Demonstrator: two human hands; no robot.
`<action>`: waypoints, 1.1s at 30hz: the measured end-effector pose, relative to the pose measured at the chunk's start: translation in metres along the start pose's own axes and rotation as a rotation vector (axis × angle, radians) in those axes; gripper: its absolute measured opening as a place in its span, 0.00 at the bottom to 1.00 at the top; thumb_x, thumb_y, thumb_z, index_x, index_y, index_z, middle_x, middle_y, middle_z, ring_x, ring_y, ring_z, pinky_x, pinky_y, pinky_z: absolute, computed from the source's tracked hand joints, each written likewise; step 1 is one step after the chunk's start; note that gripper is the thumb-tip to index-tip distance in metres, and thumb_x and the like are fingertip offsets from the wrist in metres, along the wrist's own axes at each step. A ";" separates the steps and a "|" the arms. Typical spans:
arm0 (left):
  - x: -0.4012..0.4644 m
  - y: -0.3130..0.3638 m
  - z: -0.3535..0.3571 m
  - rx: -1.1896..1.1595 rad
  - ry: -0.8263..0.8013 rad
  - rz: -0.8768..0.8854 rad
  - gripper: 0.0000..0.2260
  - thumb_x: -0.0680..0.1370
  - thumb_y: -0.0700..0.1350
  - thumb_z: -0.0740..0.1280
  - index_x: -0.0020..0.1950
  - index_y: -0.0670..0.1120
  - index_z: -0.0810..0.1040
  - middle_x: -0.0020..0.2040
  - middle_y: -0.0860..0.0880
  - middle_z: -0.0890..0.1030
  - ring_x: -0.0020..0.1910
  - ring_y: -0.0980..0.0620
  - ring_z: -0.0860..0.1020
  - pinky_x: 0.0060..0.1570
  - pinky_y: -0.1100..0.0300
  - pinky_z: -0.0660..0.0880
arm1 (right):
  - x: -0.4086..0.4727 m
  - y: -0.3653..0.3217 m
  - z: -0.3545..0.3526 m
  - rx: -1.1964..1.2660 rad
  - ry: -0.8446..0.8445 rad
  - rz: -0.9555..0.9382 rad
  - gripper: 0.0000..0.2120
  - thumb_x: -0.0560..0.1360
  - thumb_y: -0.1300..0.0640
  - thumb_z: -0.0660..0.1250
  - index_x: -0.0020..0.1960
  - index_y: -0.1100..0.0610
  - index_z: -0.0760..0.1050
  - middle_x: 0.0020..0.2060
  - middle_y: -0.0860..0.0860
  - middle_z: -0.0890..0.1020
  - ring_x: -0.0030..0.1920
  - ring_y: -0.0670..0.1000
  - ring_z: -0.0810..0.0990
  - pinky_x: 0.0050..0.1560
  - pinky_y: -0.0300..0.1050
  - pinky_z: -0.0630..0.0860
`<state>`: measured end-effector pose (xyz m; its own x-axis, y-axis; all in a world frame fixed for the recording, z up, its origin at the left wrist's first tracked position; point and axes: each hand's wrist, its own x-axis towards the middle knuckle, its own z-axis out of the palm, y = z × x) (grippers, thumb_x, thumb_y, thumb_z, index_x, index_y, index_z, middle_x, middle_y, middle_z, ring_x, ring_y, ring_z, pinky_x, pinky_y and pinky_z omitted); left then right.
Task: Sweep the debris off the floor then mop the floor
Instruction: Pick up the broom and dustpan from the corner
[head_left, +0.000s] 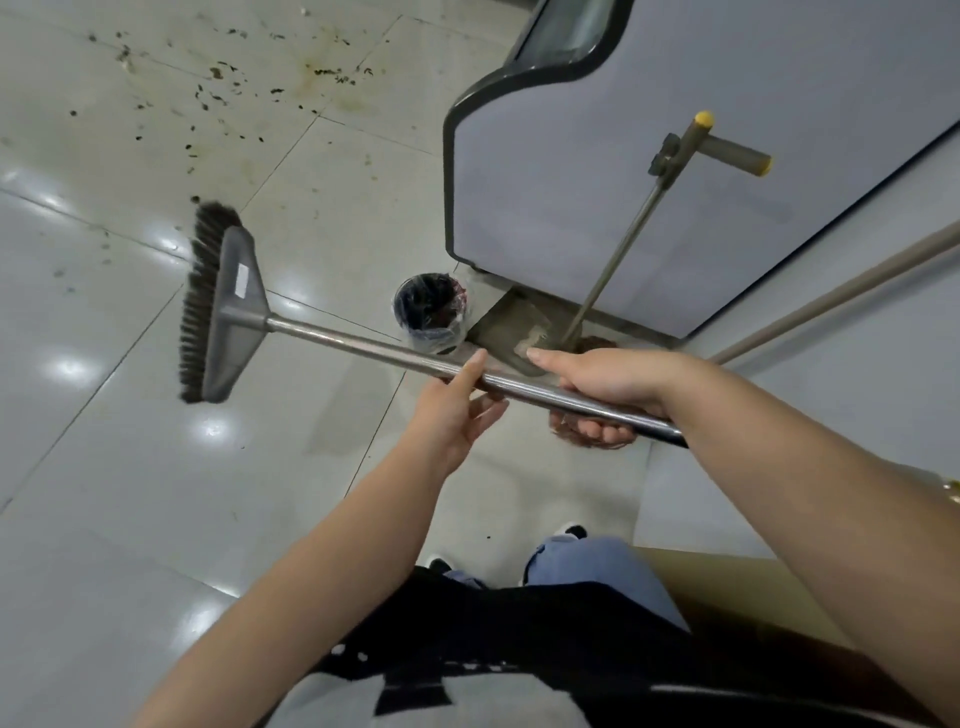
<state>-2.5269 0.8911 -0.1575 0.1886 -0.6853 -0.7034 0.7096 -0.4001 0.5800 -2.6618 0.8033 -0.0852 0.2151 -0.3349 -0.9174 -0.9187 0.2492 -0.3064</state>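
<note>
My right hand (602, 387) gripped the broom (332, 338) handle; my left hand (457, 410), half open, cupped it ahead, debris (223, 88) beyond.

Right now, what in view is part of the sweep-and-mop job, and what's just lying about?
Job:
broom, right hand grips its handle, left hand touches it
debris on floor tiles
dustpan
lined bin

Lying about:
grey cabinet
pole, far right

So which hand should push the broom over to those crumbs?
The right hand: it already grips the broom handle, while the left hand only rests open beneath it. The debris lies beyond the raised bristles.
</note>
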 end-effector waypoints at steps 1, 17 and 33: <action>0.002 -0.002 0.001 0.076 -0.009 -0.055 0.14 0.78 0.50 0.65 0.56 0.41 0.76 0.45 0.47 0.80 0.39 0.51 0.81 0.36 0.61 0.80 | 0.001 0.003 -0.006 -0.026 -0.009 0.017 0.36 0.71 0.26 0.48 0.39 0.57 0.75 0.22 0.51 0.73 0.18 0.47 0.68 0.20 0.33 0.66; 0.105 0.016 0.118 0.650 -0.071 -0.285 0.10 0.79 0.51 0.61 0.50 0.45 0.75 0.39 0.50 0.85 0.37 0.53 0.79 0.40 0.60 0.74 | 0.059 0.065 -0.191 -0.537 0.025 0.256 0.32 0.76 0.32 0.51 0.40 0.60 0.75 0.21 0.53 0.71 0.14 0.48 0.66 0.24 0.30 0.65; 0.190 0.036 0.325 0.946 -0.099 0.250 0.08 0.79 0.48 0.62 0.51 0.44 0.73 0.37 0.50 0.79 0.34 0.55 0.77 0.37 0.62 0.72 | 0.057 0.108 -0.356 -0.955 0.186 0.327 0.21 0.80 0.47 0.58 0.34 0.59 0.66 0.30 0.51 0.70 0.27 0.49 0.67 0.29 0.41 0.67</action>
<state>-2.6861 0.5484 -0.1367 0.1709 -0.8472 -0.5030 -0.1877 -0.5292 0.8275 -2.8662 0.4877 -0.0800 -0.0733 -0.5361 -0.8410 -0.8207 -0.4466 0.3562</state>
